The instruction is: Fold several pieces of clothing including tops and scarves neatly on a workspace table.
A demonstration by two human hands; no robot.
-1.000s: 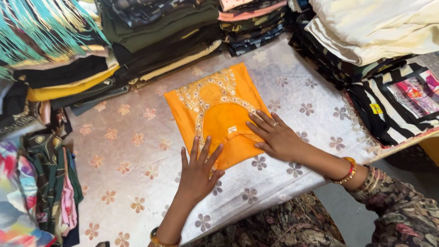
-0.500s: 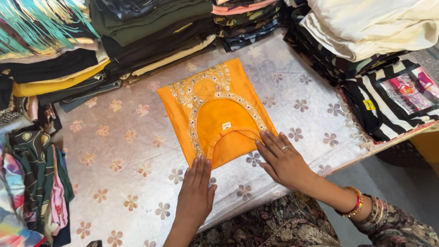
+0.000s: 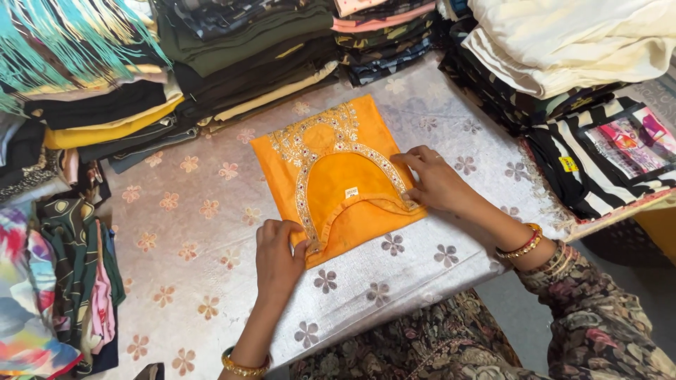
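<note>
A folded orange garment [image 3: 338, 179] with gold and white embroidery around its neckline lies on a silvery cloth with flower prints [image 3: 211, 281]. My left hand [image 3: 278, 255] pinches the garment's near left corner with curled fingers. My right hand [image 3: 435, 181] grips the garment's right edge, fingers bent over the embroidered border. A small white tag shows inside the neckline. Both wrists carry gold bangles.
Stacks of folded clothes [image 3: 232, 49] line the far side and the left. A cream pile [image 3: 563, 42] sits over striped black-and-white fabric [image 3: 591, 155] at the right. Colourful prints [image 3: 42, 281] hang at the left edge. The table's near edge drops to my patterned lap.
Both hands lay flat on the garment's near edge before. Now they have spread apart to its left corner and right side, and the fingers have closed on the fabric.
</note>
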